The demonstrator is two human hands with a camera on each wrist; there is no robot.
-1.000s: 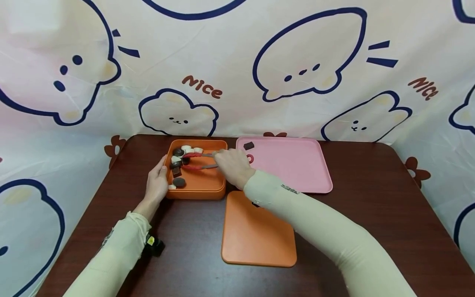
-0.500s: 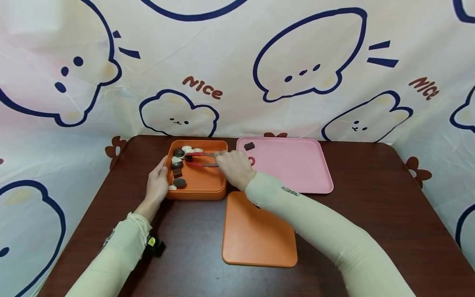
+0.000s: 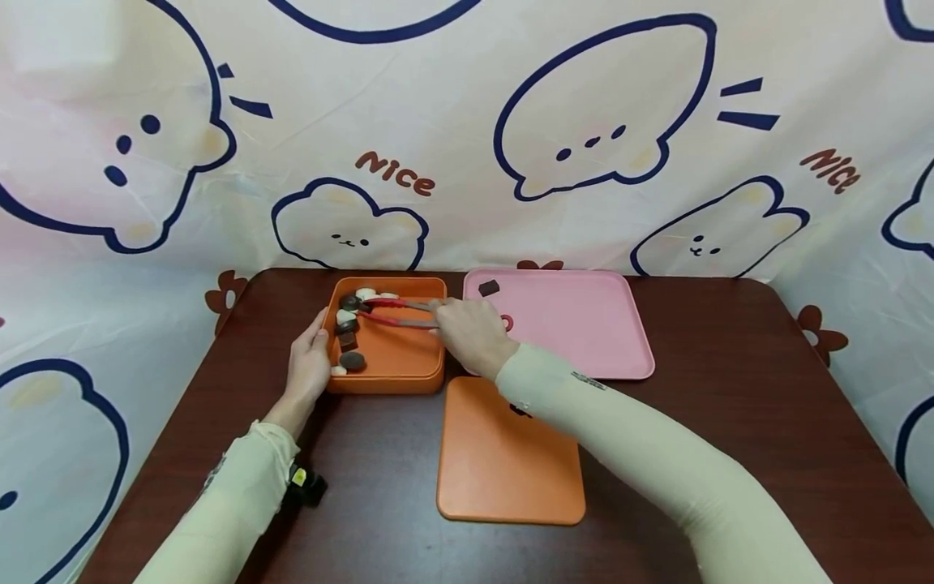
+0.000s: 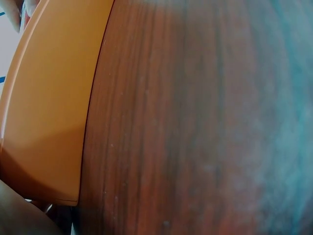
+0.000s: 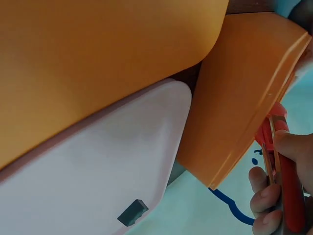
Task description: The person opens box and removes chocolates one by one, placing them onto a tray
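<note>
My right hand [image 3: 474, 328] holds a pair of tongs [image 3: 397, 322] with red tips, metal arms and a red ring at the back end. Inside the orange box [image 3: 409, 380], the tips stand around a small dark piece beside several white and dark rounded pieces along the left side. A brown block [image 3: 347, 341] and a dark oval piece [image 3: 353, 361] lie nearer the front. Flat against the box's left wall, my left hand [image 3: 310, 365] rests with its fingers extended. The right wrist view shows my fingers [image 5: 266, 200] wrapped around the tongs' red handle.
A pink tray [image 3: 576, 324] lies right of the box with a dark block [image 3: 489, 288] in its far left corner. In front of it lies a flat orange lid [image 3: 511, 470]. A patterned cloth [image 3: 467, 219] hangs behind the brown table [image 3: 365, 487].
The right hand has shifted a little to the right with the tongs, and the tongs' tips have drawn closer together. The left hand stays at the box's side.
</note>
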